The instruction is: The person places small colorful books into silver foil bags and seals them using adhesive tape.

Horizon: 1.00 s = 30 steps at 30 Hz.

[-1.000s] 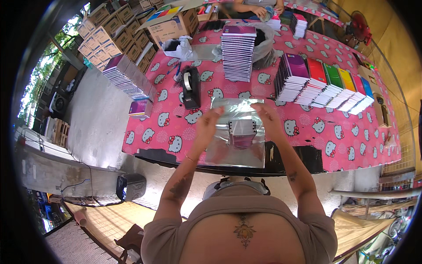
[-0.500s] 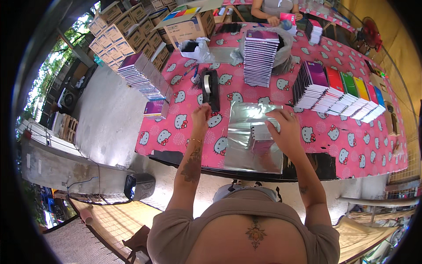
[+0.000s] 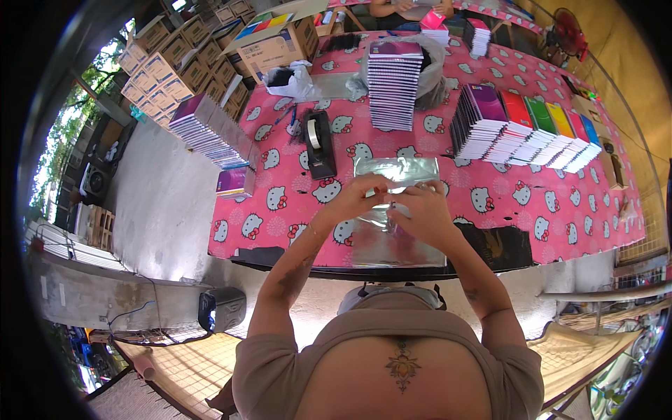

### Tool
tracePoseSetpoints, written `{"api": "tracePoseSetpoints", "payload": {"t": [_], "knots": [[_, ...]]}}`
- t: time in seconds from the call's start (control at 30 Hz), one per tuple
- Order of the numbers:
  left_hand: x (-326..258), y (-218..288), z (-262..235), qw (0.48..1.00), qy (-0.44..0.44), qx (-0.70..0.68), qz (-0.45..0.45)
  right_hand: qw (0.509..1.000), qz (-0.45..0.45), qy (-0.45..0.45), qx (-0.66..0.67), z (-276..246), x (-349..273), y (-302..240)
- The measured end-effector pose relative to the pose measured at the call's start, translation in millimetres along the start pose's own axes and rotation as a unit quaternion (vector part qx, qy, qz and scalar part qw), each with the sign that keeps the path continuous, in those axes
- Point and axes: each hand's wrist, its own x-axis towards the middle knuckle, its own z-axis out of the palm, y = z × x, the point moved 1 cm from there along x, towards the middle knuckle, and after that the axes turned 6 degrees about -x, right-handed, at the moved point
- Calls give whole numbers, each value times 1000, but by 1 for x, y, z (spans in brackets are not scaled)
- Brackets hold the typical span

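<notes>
A shiny clear plastic film (image 3: 399,248) lies flat near the table's front edge. Over its middle, my left hand (image 3: 358,197) has its fingers pinched together; whatever is between them is too small to name. Close beside it, my right hand (image 3: 424,211) bends its fingers and thumb onto a raised fold of the film. The spiral notebook on the film is mostly hidden by my hands. To the left of the film stands a black tape dispenser (image 3: 320,150) with a roll of tape.
A tall stack of purple spiral notebooks (image 3: 395,87) rises behind the film. Rows of coloured notebooks (image 3: 518,133) stand at the right, more stacks (image 3: 210,129) at the left edge. Beyond are a white plastic bag (image 3: 290,80), cardboard boxes (image 3: 276,52) and another person's hands (image 3: 404,5).
My left hand has moved right, from beside the tape dispenser to the film. My right hand has come inward and closed its fingers. The view has shifted slightly.
</notes>
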Motion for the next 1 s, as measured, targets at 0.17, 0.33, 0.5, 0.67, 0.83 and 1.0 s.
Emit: {"api": "tracePoseSetpoints", "payload": {"t": [0.17,0.33,0.5,0.67,0.83,1.0], "knots": [[4,-1,-8,996,-6,69,62,998,-25,18,-55,-18,-7,7],[16,8,3,979,58,134,142,984,96,46,143,-16,-45,84],[46,0,33,947,26,240,210,989,-118,4,94,50,-56,84],[52,-17,55,960,44,237,141,971,-88,71,209,69,-58,77],[48,-29,55,965,175,168,99,946,-64,54,314,61,-57,80],[20,-55,30,952,7,-215,-219,813,138,-23,565,81,-20,117]]}}
